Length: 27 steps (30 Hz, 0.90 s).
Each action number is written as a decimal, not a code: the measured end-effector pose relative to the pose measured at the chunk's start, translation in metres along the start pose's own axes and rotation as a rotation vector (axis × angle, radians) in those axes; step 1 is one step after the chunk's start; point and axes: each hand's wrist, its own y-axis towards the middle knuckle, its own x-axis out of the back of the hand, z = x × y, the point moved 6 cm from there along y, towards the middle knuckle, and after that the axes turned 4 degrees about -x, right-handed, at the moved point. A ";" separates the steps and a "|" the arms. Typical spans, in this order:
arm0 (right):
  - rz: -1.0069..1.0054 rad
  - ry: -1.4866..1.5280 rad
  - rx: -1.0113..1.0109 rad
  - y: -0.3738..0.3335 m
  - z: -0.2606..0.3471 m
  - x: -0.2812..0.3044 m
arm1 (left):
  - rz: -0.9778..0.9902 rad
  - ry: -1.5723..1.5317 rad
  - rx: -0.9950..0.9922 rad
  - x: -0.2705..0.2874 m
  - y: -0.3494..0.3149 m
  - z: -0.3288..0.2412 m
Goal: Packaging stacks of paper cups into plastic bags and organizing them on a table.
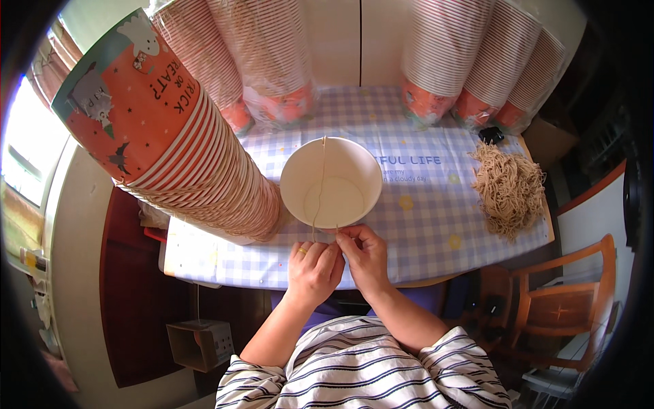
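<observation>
Head view: left hand (315, 273) and right hand (366, 258) pinched narrow, apparently on string (323, 163) crossing mouth of paper bucket (354, 174), mouth-up on tablecloth (426, 225) just right of tall bucket stack (204, 160). Risk of tipped bucket or slipped string from uneven pull. String ends hidden within hands, exact grip hard to tell; bucket's outer wall largely unseen.

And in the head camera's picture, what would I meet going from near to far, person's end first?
Striped shirt, left hand and right hand side by side, open paper cup, plastic-wrapped stacks of cups, pale upright surface behind.
</observation>
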 end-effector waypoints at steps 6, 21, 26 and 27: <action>-0.087 0.123 -0.012 0.006 -0.008 -0.003 | 0.006 -0.018 -0.041 0.001 0.003 -0.002; -0.060 0.128 -0.115 0.009 -0.012 -0.007 | 0.043 0.001 -0.085 0.000 0.003 0.000; 0.006 0.006 -0.076 0.014 0.001 -0.002 | 0.021 0.007 -0.076 0.005 0.005 0.001; 0.056 -0.091 -0.037 0.015 0.011 0.002 | -0.014 -0.002 -0.068 0.009 0.006 0.003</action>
